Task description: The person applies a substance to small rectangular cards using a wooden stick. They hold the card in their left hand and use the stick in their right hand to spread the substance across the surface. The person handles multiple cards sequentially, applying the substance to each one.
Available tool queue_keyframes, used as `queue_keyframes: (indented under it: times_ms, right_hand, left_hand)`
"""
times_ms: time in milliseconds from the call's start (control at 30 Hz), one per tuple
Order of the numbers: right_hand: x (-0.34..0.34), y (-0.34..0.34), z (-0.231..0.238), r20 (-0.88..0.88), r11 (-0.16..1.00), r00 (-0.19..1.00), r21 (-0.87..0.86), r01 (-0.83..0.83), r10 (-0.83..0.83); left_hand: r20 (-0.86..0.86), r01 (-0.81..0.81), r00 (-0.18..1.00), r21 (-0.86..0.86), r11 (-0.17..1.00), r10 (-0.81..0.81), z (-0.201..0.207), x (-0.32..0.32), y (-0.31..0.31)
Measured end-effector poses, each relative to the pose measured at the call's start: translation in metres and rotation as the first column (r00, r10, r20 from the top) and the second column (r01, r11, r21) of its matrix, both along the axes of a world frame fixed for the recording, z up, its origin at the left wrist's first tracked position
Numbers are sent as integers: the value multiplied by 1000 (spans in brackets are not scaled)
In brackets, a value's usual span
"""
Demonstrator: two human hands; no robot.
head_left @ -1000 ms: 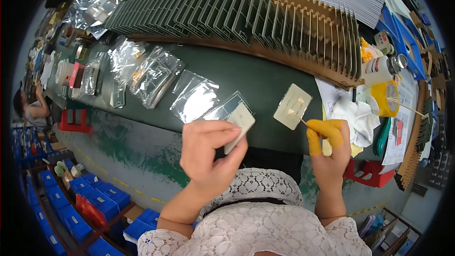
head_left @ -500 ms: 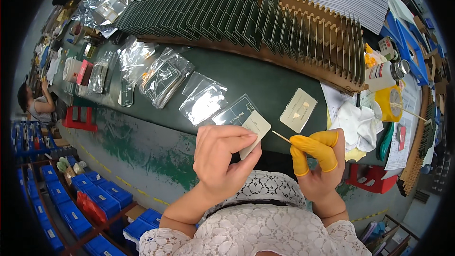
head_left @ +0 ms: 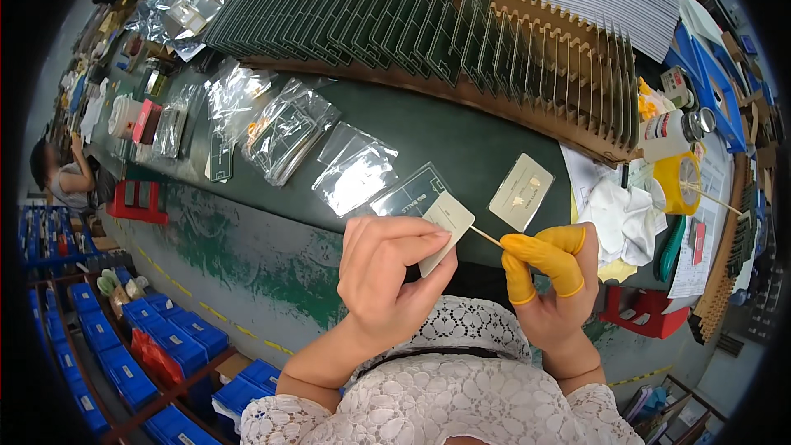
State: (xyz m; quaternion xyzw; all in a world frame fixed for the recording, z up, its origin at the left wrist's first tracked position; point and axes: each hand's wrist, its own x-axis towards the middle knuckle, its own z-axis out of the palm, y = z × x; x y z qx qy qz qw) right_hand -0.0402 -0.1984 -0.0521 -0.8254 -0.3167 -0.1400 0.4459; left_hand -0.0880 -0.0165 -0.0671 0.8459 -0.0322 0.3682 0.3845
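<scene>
My left hand (head_left: 390, 274) pinches a small cream card (head_left: 450, 218) between thumb and fingers, tilted up. My right hand (head_left: 554, 274), with yellow finger cots on several fingers, grips a thin wooden stick (head_left: 486, 236). The stick's tip meets the card's right edge, or comes very close to it. Just beyond my left hand lies a dark green card (head_left: 418, 189) in a clear sleeve. A second cream card (head_left: 521, 193) with gold marks rests flat on the table, beyond my right hand.
Clear plastic sleeves (head_left: 354, 173) and bagged green cards (head_left: 288, 138) lie to the left. A notched cardboard rack (head_left: 568, 136) of upright green cards spans the back. At right are a clear bottle (head_left: 666, 133), a yellow pot (head_left: 677, 177) and a white cloth (head_left: 620, 213).
The stick in my right hand has shifted slightly left, bringing its tip to the card's edge. My left hand and its card have hardly moved.
</scene>
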Motion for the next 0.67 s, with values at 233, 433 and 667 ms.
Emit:
queue_keyframes:
  times_ms: [233, 433, 667]
  right_hand:
    - [-1, 1, -1, 33, 1000, 999, -7, -13, 13]
    - [0, 1, 0, 42, 1000, 999, -9, -12, 12]
    - [0, 2, 0, 39, 1000, 999, -4, -10, 10]
  left_hand:
    - [5, -6, 1000, -4, 1000, 6, -1, 0, 0]
    - [35, -3, 999, -37, 999, 4, -6, 1, 0]
    - [26, -7, 1000, -40, 999, 9, -5, 0, -1]
